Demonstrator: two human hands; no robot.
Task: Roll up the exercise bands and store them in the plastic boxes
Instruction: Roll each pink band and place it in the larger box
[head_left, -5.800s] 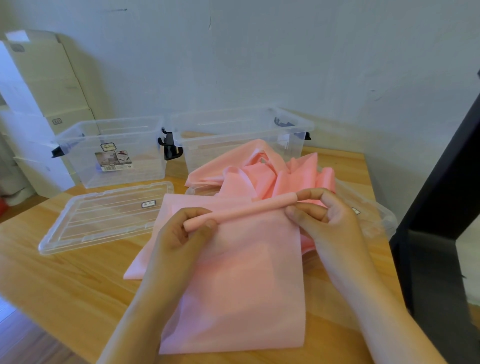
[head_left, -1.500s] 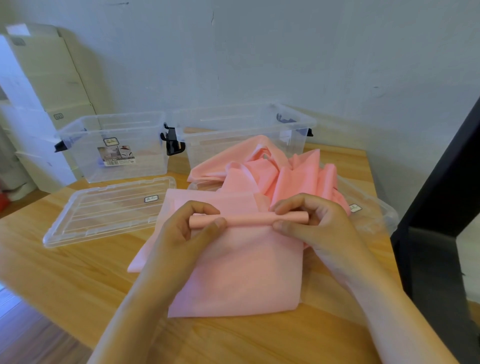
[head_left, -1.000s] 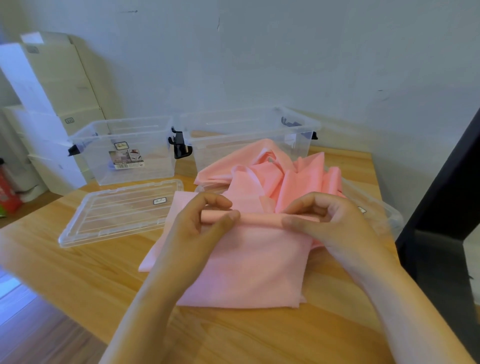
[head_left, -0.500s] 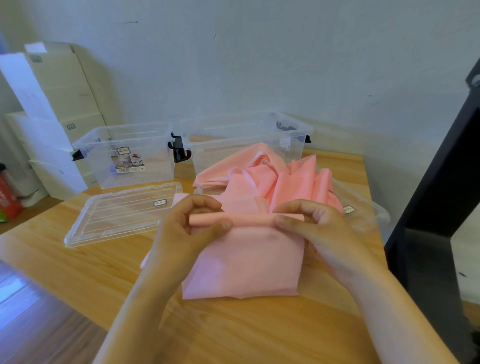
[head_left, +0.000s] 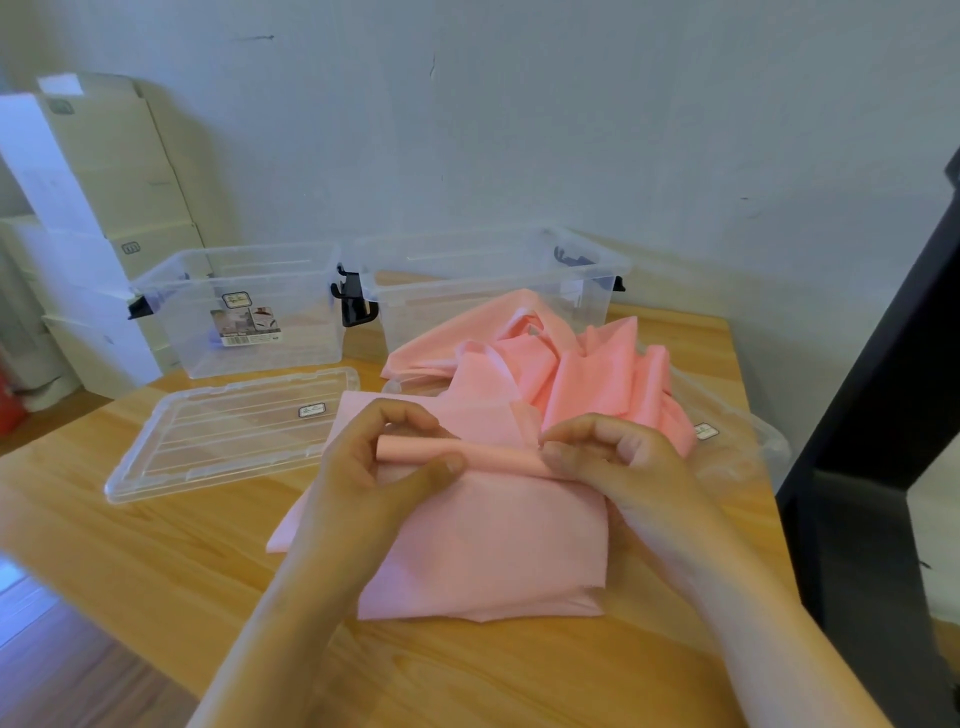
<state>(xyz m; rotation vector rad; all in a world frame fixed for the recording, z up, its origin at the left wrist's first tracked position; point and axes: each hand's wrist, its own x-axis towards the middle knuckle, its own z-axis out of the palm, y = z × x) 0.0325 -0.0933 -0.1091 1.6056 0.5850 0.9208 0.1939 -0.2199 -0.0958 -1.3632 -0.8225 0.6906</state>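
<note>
The fingers of my left hand (head_left: 363, 478) and right hand (head_left: 623, 467) pinch the rolled end of the thin pink elastic exercise band (head_left: 493, 545), spread near the right edge of the wooden tabletop (head_left: 156, 561); two clear plastic boxes (head_left: 291, 312) (head_left: 467, 291) stand along its far edge.

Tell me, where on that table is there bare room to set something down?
Bare wood lies on the table, near left, between the clear lid, the flat pink band and the front edge. A smaller patch is at the back right, beside the right box. The middle is crowded: the band and a heap of bands over a second lid.
</note>
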